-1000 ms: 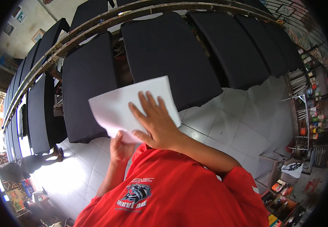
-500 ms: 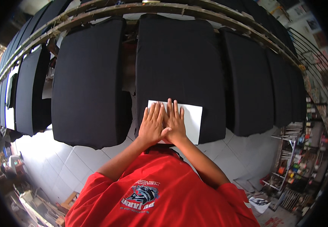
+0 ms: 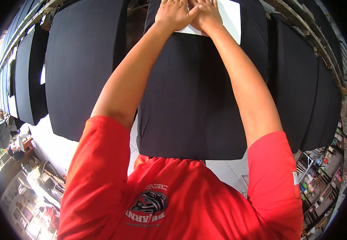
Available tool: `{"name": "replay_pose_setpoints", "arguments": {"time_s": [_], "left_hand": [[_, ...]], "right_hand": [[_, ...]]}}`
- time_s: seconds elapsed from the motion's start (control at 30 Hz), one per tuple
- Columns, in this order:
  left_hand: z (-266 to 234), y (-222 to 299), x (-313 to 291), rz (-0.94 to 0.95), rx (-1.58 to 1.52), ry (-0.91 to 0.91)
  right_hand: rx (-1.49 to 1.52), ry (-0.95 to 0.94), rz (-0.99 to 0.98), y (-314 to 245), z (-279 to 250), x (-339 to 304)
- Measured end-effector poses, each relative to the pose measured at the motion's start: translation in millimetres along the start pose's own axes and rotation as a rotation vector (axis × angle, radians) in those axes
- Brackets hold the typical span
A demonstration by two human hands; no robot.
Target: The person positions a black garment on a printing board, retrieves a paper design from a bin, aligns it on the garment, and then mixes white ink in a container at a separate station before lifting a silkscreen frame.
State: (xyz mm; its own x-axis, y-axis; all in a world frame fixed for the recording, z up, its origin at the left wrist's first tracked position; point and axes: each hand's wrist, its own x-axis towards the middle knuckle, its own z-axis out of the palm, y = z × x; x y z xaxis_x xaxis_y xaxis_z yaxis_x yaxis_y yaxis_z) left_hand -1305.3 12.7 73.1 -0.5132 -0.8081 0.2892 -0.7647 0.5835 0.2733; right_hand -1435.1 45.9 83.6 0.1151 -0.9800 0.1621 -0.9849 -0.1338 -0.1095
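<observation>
Directly beneath both hands (image 3: 172, 15) | white sheet (image 3: 232, 20) | atop black cloth (image 3: 193, 100)

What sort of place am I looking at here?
Probably a fabric-printing workshop, though I can't be sure: a row of black cloth-covered panels, a white sheet on one, and small colourful containers, perhaps inks, at the lower right.

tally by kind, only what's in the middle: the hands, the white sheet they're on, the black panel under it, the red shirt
Hands, left hand and right hand: 2
White sheet: 1 visible
Black panel under the sheet: 1
Red shirt: 1
Total: 5
</observation>
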Motion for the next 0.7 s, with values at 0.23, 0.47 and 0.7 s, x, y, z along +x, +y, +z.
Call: {"name": "replay_pose_setpoints", "arguments": {"time_s": [0.23, 0.47, 0.7], "left_hand": [[-18, 104, -155, 0.043, -0.075, -0.054], [-55, 267, -351, 0.025, -0.238, -0.34], [-52, 273, -335, 0.019, -0.176, -0.267]], "right_hand": [[0.028, 0.111, -0.042, -21, -10, -180], [0.118, -0.222, 0.147, -57, -83, -436], [0.085, -0.242, 0.135, -44, -83, -429]]}}
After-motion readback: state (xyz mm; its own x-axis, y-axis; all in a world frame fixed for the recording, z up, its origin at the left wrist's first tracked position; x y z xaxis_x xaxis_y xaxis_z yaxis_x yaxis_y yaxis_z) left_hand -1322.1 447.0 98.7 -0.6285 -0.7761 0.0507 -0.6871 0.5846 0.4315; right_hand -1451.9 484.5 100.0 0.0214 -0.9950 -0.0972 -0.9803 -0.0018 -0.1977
